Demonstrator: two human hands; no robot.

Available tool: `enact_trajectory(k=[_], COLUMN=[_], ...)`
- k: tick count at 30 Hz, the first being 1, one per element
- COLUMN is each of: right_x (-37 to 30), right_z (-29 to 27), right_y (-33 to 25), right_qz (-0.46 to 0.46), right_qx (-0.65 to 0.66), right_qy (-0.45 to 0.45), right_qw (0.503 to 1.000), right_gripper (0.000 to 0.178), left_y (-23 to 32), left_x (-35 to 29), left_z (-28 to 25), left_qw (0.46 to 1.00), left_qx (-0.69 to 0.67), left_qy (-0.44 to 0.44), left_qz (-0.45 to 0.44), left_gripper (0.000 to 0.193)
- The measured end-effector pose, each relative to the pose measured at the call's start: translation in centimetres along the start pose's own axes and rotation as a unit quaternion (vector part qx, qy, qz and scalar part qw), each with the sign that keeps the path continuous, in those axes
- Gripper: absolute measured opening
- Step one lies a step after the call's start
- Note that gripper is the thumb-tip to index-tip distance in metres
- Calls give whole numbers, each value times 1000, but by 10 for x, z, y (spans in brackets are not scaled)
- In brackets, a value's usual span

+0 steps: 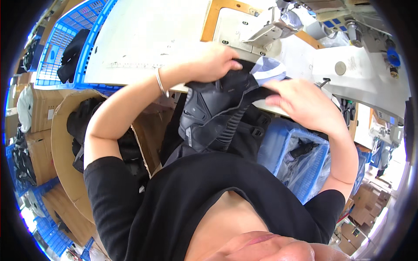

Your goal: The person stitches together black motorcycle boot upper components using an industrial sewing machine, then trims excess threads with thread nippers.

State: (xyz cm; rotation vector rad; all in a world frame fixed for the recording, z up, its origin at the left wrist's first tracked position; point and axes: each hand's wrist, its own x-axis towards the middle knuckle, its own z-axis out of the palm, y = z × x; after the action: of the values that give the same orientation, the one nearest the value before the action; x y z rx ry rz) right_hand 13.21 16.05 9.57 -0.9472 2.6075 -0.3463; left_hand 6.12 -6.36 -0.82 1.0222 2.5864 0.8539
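Observation:
A black moulded piece (213, 115) with ribbed panels and stitched-looking edges hangs in front of my chest at the table's near edge; its exact kind I cannot make out. My left hand (214, 62) is closed on its upper left edge, fingers curled, near the sewing machine's bed. On the other side my right hand (300, 102) pinches a black flap of the same piece, its fingertips slightly blurred. The piece's upper part lies against the table edge, beside a whitish translucent round part (267, 69).
A sewing machine (278, 26) stands on the white table (139, 39) ahead. Blue baskets (89, 48) with black pieces sit at the far left. Below the table are a cardboard drum (61, 143) holding black parts at left and a plastic-lined blue crate (276, 143) at right.

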Motion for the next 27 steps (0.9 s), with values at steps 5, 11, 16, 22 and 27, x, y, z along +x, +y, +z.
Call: enact_trajectory(k=[5,11,16,22,27], right_x=[23,40,47,42,33], right_z=[29,54,67,77,68], right_y=[11,43,80,87,77], right_qz=[85,85,190,193,98], right_qx=[-206,-143,180,235,238], right_qy=[165,213,102,115,153], right_qw=[961,963,960,946,954], right_gripper=[35,38,35,37,36], left_y=[-9,0,-4,-10,0], left_x=[12,13,23,31,27], left_z=[-6,-1,2,16,8], left_qw=[999,998,994,988,983], left_qx=[-36,-3,-55,-118,-117], left_qy=[-14,-58,-76,-83,-115], left_qz=[-4,-35,-56,-59,-84], left_gripper=[32,34,33,33,30])
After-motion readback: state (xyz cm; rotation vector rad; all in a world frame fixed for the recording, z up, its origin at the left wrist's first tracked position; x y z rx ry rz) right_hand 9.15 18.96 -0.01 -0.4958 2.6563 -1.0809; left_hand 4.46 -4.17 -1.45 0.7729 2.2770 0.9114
